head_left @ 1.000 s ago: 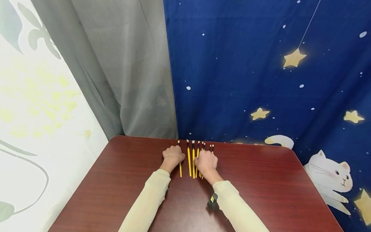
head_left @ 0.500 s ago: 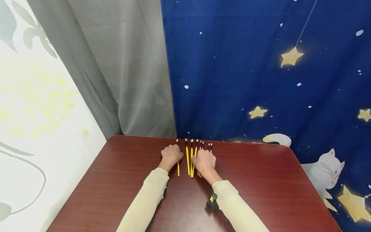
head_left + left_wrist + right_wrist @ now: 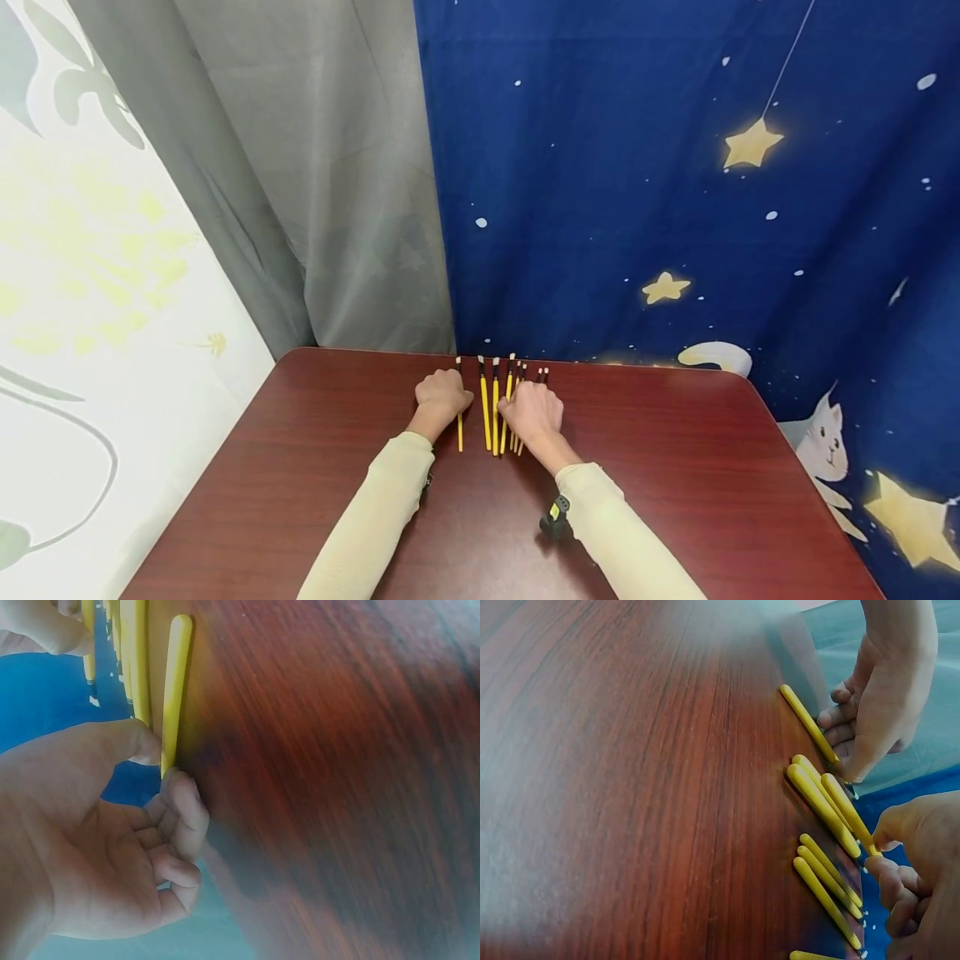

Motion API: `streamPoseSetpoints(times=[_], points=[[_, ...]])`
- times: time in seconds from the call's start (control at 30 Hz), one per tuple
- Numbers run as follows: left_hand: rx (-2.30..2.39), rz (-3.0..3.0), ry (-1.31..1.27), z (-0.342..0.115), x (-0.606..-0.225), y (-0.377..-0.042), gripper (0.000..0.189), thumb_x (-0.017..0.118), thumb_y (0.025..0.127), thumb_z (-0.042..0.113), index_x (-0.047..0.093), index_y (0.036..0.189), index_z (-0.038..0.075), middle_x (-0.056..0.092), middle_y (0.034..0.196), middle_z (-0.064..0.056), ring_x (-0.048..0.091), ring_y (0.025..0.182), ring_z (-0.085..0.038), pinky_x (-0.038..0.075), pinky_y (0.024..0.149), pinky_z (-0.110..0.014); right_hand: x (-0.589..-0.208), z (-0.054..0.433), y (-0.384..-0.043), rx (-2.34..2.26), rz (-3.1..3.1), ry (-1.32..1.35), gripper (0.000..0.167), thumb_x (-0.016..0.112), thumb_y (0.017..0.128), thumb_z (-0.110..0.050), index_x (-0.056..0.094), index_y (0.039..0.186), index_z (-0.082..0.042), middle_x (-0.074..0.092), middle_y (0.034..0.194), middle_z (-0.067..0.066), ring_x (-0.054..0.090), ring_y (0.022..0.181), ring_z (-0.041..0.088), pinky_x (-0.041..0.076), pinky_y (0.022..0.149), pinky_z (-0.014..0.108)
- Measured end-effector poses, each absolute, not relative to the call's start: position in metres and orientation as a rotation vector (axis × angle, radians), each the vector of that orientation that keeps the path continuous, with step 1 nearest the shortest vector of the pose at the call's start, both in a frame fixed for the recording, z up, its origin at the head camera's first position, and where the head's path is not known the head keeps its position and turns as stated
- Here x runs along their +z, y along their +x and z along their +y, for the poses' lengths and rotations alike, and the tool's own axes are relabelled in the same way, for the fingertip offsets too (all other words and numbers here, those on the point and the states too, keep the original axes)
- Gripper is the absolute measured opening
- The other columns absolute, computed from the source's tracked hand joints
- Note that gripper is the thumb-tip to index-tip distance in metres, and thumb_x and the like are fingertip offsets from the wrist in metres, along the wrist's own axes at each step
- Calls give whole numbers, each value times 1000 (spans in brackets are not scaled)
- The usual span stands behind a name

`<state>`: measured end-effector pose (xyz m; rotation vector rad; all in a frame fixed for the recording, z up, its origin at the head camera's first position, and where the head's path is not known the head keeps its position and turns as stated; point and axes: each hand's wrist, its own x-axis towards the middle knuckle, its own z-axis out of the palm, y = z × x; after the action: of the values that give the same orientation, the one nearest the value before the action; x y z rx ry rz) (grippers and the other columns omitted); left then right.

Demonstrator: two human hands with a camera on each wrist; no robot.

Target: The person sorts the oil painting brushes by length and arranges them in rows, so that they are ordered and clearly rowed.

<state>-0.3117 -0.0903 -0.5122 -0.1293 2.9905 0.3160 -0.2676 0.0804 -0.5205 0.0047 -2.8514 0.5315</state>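
Several paintbrushes with yellow handles, dark ferrules and pale bristles lie side by side near the table's far edge, bristles pointing away. My left hand [image 3: 442, 397] pinches the leftmost paintbrush [image 3: 176, 682] between thumb and fingertips; its handle end sticks out toward me. My right hand [image 3: 536, 412] pinches another paintbrush [image 3: 847, 810] between thumb and index finger. Two thicker paintbrushes [image 3: 485, 417] lie between the hands, close to the one in my right hand. Under and beyond the right hand are several thinner paintbrushes [image 3: 825, 900], partly hidden in the head view.
The reddish-brown wooden table [image 3: 315, 500] extends on both sides and toward me. Behind its far edge hang a grey curtain [image 3: 367, 208] and a blue star-patterned curtain [image 3: 585, 208]. A small black device [image 3: 555, 517] is strapped at my right wrist.
The paintbrush in my right hand has shifted slightly and now reaches a little farther toward the far edge. My left hand stays on its paintbrush. The head view has moved slightly.
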Motion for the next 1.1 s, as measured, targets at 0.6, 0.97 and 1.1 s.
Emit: streamPoseSetpoints(times=[0.6,0.97,1.1], points=[[440,2979,-74,-91,-501,-306,34,73,94,45,72,87,11,70,88,-11,63,69,-27,53,64,-41,-521,85,-268,597,-2858,7,52,73,88,-33,42,47,-23,40,48,-5,50,47,21,36,43,36],[518,2945,-40,-92,-492,-290,35,70,94,45,68,80,13,67,81,-8,63,71,-26,49,62,-38,-518,83,-263,632,-2869,18,50,72,89,-37,43,49,-25,42,50,-7,52,49,20,36,46,35],[553,2934,-28,-95,-491,-285,39,70,94,45,64,71,14,63,74,-7,62,69,-26,48,62,-38,-516,85,-257,665,-2875,24,51,72,90,-37,43,49,-25,41,49,-8,52,50,19,36,47,34]])
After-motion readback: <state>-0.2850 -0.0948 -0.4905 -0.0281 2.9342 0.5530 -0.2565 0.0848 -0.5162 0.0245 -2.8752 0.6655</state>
